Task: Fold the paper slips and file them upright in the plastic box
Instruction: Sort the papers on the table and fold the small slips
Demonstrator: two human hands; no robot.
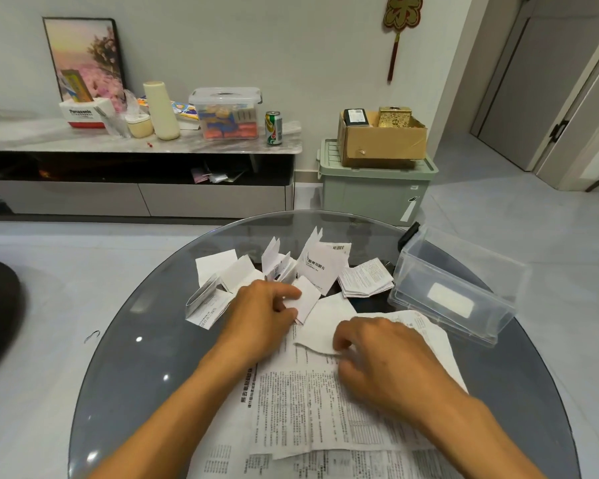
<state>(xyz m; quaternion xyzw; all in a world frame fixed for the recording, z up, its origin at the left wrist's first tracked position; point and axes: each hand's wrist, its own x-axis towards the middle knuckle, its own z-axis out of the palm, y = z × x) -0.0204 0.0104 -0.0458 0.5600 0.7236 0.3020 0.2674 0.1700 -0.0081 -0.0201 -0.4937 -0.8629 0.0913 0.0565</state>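
Round glass surface (146,340), dark-tinted. Across its middle and near edge, large printed sheets (308,402) spread flat, overlapping. On top of them, a blank-backed paper slip (325,323), half turned over, its near edge lifted in a curl: apparently mid-fold.

Right hand (377,354) bent over that lifted edge, fingertips curled and pinching it, probably to bring the edge across and set a crease. Left hand (267,305) just beyond, fingers curled around a small folded slip (306,300), thumb on top, most likely to keep it from springing open.

Toward the far edge, a scatter of folded slips (277,267), some standing tented on their creases, plus a flat stack of printed leaflets (365,278).

At the right edge of the surface, the clear plastic box (453,285), open, a pale label on its wall. No slips visible inside; filing apparently not yet started, box kept within easy reach of the right hand.
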